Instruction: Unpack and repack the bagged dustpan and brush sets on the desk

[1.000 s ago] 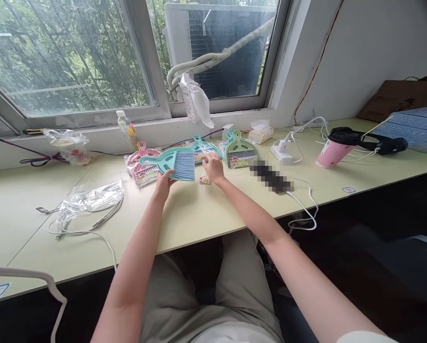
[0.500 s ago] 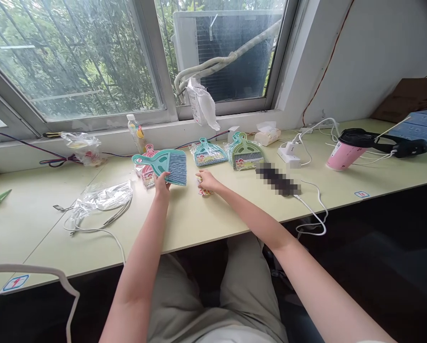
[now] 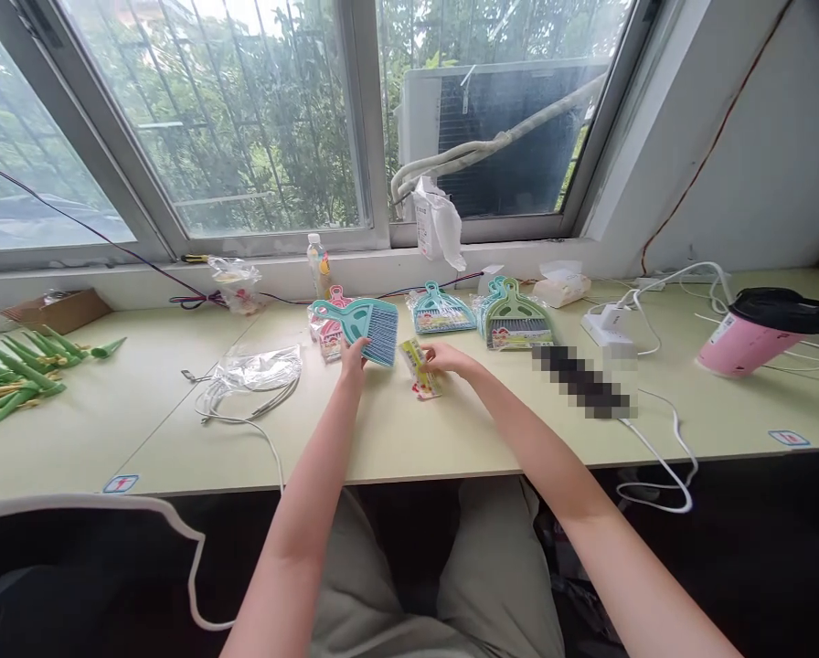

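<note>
In the head view my left hand (image 3: 353, 358) grips the lower edge of a teal dustpan and brush set (image 3: 380, 331), its thumb on the front and its bristles facing me. My right hand (image 3: 451, 358) pinches a yellow printed cardboard label (image 3: 418, 364), tilted just right of the teal set. More printed card with red patterns shows beneath it; whether it is a separate piece I cannot tell. Behind the held set, a pink dustpan set (image 3: 330, 344) is partly hidden. Farther back lie a wrapped teal dustpan set (image 3: 443, 316) and a green one (image 3: 519, 322) in front of another teal one.
On the left are a coiled cable in clear plastic (image 3: 255, 375) and several green pods (image 3: 22, 370). A drink bottle (image 3: 318, 263) stands by the window. To the right are a blurred dark object (image 3: 580, 382), a white power adapter (image 3: 611, 324) and a pink cup (image 3: 749, 343).
The view has shifted left, bringing the green pods into sight. My right hand has lifted the printed label, which now shows a yellow side. My left hand keeps holding the teal set.
</note>
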The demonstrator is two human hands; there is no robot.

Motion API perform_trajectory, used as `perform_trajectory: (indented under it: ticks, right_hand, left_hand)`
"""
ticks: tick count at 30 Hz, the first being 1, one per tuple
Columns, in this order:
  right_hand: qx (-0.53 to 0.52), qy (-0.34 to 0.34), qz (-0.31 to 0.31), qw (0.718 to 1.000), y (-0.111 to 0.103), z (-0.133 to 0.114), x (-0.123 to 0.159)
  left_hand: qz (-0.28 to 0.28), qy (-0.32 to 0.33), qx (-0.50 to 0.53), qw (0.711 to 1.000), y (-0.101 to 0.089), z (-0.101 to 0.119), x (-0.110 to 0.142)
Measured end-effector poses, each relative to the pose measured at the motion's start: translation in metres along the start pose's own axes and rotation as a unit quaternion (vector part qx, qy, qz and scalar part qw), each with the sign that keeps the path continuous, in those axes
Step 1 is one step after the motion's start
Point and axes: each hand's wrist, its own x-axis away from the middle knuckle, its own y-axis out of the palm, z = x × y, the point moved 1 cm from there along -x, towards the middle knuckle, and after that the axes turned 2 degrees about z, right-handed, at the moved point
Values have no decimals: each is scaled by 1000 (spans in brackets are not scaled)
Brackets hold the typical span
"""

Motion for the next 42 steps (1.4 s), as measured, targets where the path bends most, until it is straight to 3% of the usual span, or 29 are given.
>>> perform_trajectory:
  ticks: [3,6,9,12,21,24,28,30,42]
  right_hand:
    - [-170,-3,61,984,-5,5,-7]
    - [-248,-21,142,958,-4,5,-13]
    - [-217,-34,197,955,6,3,-14]
    - [-151,-33,242,958,17,4,-14]
    - [-84,-28,336,938,26,10,-13]
    - [-163,14,314,935,26,9,-14]
    - [-335,37,189,922,29,3,-13]
    - [-377,29,158,912,30,0,-10]
    - [-416,66,153,894,28,-3,-6]
  left_hand:
    - [-33,-11,31,999,3,0,7]
    - [-104,-16,27,994,9,-4,16]
    - [-179,-14,12,984,19,-8,25]
    - [-219,8,3,976,27,-12,29]
    - [-225,34,-15,974,26,-10,33]
    - [-210,42,-9,977,25,-7,36]
    - [-200,48,-7,979,24,-5,34]
    - [-193,48,-7,980,23,-5,33]
    - [-170,45,-25,984,22,-3,30]
